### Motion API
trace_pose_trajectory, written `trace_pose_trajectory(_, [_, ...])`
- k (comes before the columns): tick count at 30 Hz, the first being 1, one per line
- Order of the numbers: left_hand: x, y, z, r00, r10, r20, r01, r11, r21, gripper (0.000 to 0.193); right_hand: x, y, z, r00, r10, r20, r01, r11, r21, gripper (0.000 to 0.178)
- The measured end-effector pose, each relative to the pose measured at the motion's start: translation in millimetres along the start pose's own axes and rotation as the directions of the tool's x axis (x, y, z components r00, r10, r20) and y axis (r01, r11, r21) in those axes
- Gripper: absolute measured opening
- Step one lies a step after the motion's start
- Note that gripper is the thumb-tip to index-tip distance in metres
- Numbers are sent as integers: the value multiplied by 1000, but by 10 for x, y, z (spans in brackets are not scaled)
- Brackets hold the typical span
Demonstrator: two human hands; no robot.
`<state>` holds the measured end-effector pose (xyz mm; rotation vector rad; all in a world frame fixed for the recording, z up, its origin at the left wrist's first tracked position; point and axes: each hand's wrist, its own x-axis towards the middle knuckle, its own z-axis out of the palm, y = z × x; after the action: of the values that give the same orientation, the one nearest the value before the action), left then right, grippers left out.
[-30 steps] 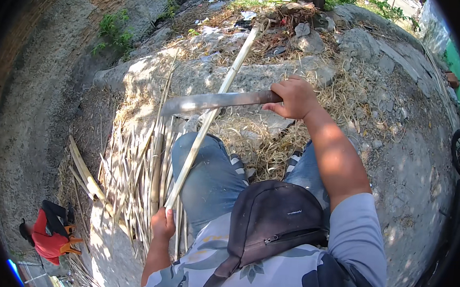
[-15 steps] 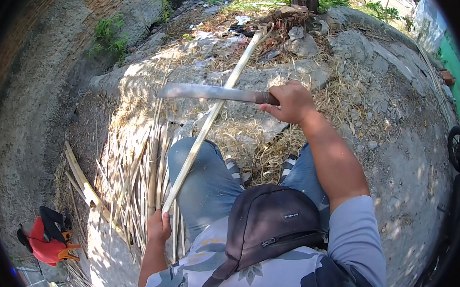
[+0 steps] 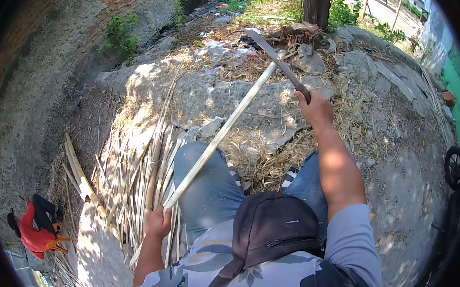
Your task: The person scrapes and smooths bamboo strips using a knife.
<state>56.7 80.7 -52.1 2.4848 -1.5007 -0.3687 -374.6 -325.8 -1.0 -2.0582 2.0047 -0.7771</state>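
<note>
My left hand [image 3: 157, 223] is closed round the near end of a long pale strip, perhaps split bamboo [image 3: 221, 137]. The strip slants across my left knee, and its far end lies out by the stump at the foot of the tree. In my right hand [image 3: 316, 109] is the dark handle of a machete [image 3: 275, 57]. Its long blade points away and to the left, crossing the strip near its far end in this view; whether the two touch, I cannot tell. The strip's far tip is partly hidden behind the blade.
Many cut strips [image 3: 132, 185] lie in a heap left of my knee. Dry shavings [image 3: 262, 169] cover the ground between my feet. A black bag [image 3: 280, 225] rests on my lap. Beyond are a rock ledge [image 3: 190, 96] and a tree trunk [image 3: 316, 12]. A person in red [image 3: 34, 229] sits far left.
The machete has moved away from me along the strip, its blade swinging from crosswise to pointing forward. My left hand keeps hold of the strip, now showing more of its near end.
</note>
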Motion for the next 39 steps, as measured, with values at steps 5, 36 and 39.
trace_pose_trajectory(5, [-26,-155,103,997,77,-29,-80,993,-90,47,-61,-132,-54,979,-202,-5,202,978,45,55])
trace_pose_trajectory(36, [-93,-175,239,989,133,-67,-146,951,-272,45,162,184,80,965,-132,228,-19,829,558,67])
trace_pose_trajectory(39, [-93,-249,316,988,139,-62,-151,949,-278,46,32,-1,-36,974,-211,87,168,920,355,64])
